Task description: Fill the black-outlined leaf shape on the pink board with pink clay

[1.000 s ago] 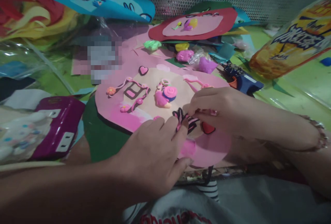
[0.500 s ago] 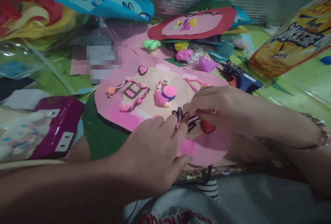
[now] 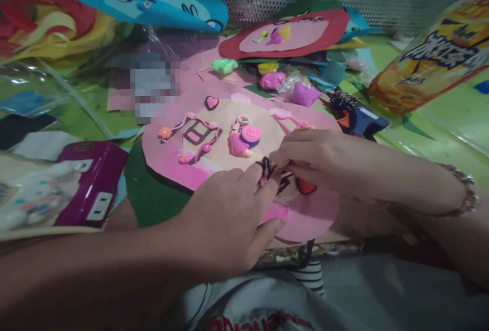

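My left hand (image 3: 233, 214) lies palm down on a rounded pink paper piece (image 3: 164, 160), fingers stretched forward and thumb apart. Its index finger touches a black-and-pink clay decoration (image 3: 264, 169). From the right, my right hand (image 3: 319, 158) bends over the same decoration, fingertips pinched together at its black strips. What lies between those fingertips is partly hidden. Beside them, a red heart with a dark outline (image 3: 305, 186) is partly covered. Farther up the paper sit a pink and blue clay snail (image 3: 246, 137), a clay flower vine (image 3: 206, 148) and a small pink heart (image 3: 211, 103).
A drink bottle (image 3: 431, 56) leans at the right, near a dark blue tool (image 3: 362, 119). Clay lumps (image 3: 305, 93) lie behind the paper. A purple case (image 3: 89, 183) is at the left; red and blue paper cutouts (image 3: 225, 46) stand at the back.
My right hand has tilted slightly and its fingers have drawn closer together over the black strips, covering more of the red heart. My left hand stays almost in place. The view shifts slightly.
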Demonstrator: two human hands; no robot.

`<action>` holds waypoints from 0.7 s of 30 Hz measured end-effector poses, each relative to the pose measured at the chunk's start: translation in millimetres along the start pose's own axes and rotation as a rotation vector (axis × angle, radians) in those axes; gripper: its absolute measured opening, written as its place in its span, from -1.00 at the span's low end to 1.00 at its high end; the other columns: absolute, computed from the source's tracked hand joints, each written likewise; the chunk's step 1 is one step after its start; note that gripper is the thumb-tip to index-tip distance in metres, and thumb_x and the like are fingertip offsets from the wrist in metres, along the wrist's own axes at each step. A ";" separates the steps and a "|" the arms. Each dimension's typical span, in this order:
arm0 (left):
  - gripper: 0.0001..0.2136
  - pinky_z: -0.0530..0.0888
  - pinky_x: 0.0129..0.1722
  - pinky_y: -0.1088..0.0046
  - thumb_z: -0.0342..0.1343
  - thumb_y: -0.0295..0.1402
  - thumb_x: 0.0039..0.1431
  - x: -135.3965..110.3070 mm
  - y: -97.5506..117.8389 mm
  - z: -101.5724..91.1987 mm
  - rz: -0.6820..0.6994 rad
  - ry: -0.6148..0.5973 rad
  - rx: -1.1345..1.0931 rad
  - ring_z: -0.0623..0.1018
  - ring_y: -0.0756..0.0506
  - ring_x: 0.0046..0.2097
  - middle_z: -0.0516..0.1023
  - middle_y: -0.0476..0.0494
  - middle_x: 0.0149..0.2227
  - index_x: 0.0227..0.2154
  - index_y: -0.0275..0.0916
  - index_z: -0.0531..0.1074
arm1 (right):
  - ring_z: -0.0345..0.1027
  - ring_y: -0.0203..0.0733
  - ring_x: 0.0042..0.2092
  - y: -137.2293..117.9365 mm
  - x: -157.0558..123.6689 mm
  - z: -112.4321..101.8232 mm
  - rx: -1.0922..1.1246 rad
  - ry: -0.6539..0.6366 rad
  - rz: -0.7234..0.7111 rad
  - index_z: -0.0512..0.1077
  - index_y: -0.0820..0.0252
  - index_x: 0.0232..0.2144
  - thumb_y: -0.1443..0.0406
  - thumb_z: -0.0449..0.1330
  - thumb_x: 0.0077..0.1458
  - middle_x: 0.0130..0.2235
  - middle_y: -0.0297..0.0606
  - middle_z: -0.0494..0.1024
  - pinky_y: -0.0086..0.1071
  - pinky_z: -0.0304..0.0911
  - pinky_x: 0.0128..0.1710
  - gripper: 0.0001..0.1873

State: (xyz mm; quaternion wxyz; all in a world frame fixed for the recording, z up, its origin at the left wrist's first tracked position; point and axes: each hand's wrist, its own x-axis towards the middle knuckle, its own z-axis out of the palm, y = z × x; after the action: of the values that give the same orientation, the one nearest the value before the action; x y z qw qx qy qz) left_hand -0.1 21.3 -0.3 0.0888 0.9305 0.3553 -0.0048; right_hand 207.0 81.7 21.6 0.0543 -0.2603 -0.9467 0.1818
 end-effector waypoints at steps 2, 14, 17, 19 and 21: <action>-0.61 0.35 -0.36 0.20 -0.10 -0.20 0.28 -0.5 -0.6 0.6 -0.004 -0.001 -0.011 0.39 -0.24 -0.28 0.31 -0.26 -0.20 0.07 -0.30 0.23 | 0.30 -0.25 -0.20 1.3 -1.1 0.6 -0.009 -0.012 -0.008 0.41 0.24 -0.18 0.48 0.01 0.17 -0.24 -0.24 0.46 -0.39 0.20 -0.24 -0.76; -0.65 0.37 -0.33 0.18 -0.13 -0.21 0.29 5.0 0.3 -1.9 -0.021 -0.023 -0.035 0.40 -0.24 -0.26 0.32 -0.26 -0.20 0.03 -0.29 0.28 | 0.29 -0.17 -0.22 4.1 -5.3 -2.3 -0.106 -0.032 -0.030 0.40 0.22 -0.15 0.42 -0.01 0.21 -0.23 -0.16 0.44 -0.31 0.21 -0.27 -0.77; -0.63 0.38 -0.34 0.18 -0.14 -0.20 0.30 4.0 0.1 -1.3 -0.020 -0.031 -0.025 0.40 -0.25 -0.26 0.32 -0.27 -0.18 0.07 -0.29 0.24 | 0.29 -0.16 -0.21 5.1 -6.0 -3.8 -0.139 -0.006 -0.034 0.42 0.22 -0.17 0.41 -0.03 0.22 -0.23 -0.15 0.44 -0.30 0.21 -0.27 -0.76; -0.61 0.39 -0.32 0.16 -0.15 -0.20 0.30 3.7 0.1 -0.1 -0.022 -0.036 -0.008 0.41 -0.27 -0.23 0.33 -0.29 -0.17 0.09 -0.31 0.22 | 0.30 -0.16 -0.21 4.9 -5.5 -4.3 -0.150 0.001 -0.028 0.43 0.22 -0.17 0.40 -0.03 0.22 -0.23 -0.15 0.43 -0.30 0.22 -0.27 -0.75; -0.60 0.40 -0.29 0.14 -0.17 -0.21 0.31 3.7 0.4 0.8 -0.020 -0.032 0.011 0.41 -0.28 -0.20 0.33 -0.30 -0.17 0.11 -0.34 0.20 | 0.30 -0.16 -0.21 4.4 -4.5 -4.2 -0.158 0.017 -0.024 0.43 0.23 -0.17 0.40 -0.02 0.22 -0.23 -0.14 0.43 -0.30 0.22 -0.27 -0.75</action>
State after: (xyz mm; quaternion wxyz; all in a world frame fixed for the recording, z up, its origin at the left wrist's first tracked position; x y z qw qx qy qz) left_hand 3.0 23.3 -1.3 0.0895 0.9272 0.3631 -0.0226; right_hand 213.8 84.3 23.8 0.0436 -0.2540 -0.9606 0.1039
